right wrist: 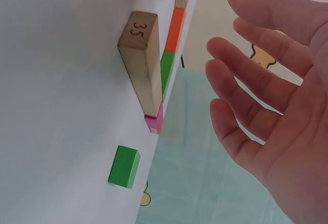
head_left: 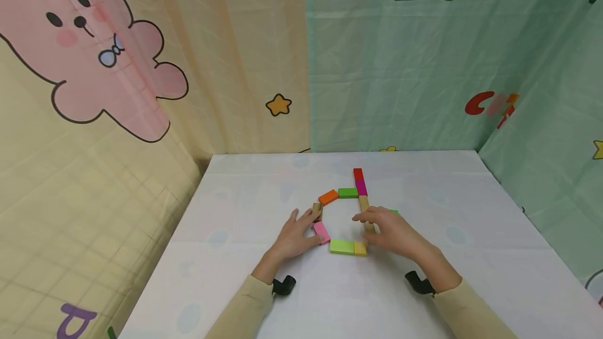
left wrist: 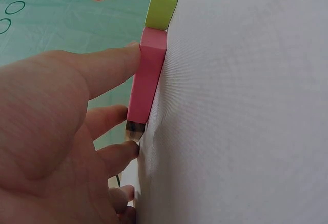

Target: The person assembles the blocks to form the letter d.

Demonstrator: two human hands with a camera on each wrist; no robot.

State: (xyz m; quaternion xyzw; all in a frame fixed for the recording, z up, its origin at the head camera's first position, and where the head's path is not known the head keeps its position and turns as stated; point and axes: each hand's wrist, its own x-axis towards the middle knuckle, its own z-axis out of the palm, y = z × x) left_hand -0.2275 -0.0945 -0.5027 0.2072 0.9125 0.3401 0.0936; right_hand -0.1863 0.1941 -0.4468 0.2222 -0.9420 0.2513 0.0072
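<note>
My left hand (head_left: 293, 238) lies along the left side of a ring of small blocks, its thumb touching the pink block (left wrist: 147, 80). Its other fingertips reach to a brown wooden block (left wrist: 135, 129) at the pink block's end. Over the ring's right side, my right hand (head_left: 390, 230) holds nothing; its fingers are spread and loosely bent. Under it is a plain wooden block (right wrist: 142, 70) numbered 35, partly hidden in the head view. A lime block (head_left: 342, 247) and a yellow block (head_left: 360, 248) line the near side.
Along the far side lie an orange block (head_left: 328, 197) and a green block (head_left: 347, 193). A magenta block (head_left: 360, 187) and a red block (head_left: 358, 173) extend the right side backward. Another green block (right wrist: 123, 166) lies apart at right. Printed curtains hang behind the white table (head_left: 245, 187).
</note>
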